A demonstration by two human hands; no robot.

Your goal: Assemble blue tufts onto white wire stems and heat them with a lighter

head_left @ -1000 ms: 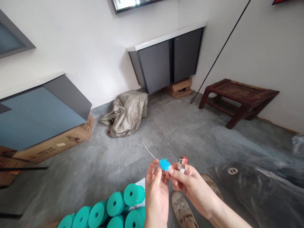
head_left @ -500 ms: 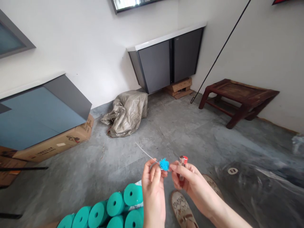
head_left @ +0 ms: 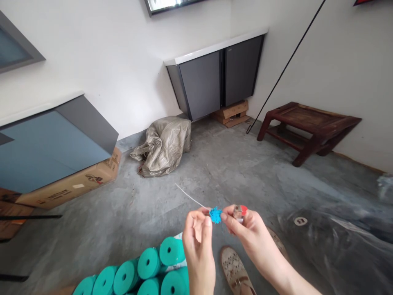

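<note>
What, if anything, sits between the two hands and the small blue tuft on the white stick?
Nothing visible. The left hand pinches the white stick right beside the blue tuft, and the right hand, which also holds a red-topped lighter, touches the tuft from the other side with its fingertips.

Fuzzy blue tuft [head_left: 215, 215] (fibrous), rough matt concrete floor [head_left: 233, 172], dark wooden bench [head_left: 310, 125]

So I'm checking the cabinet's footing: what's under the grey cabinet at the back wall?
Stacked wooden blocks sit under the grey cabinet; what lies farther back beneath it is hidden.
</note>
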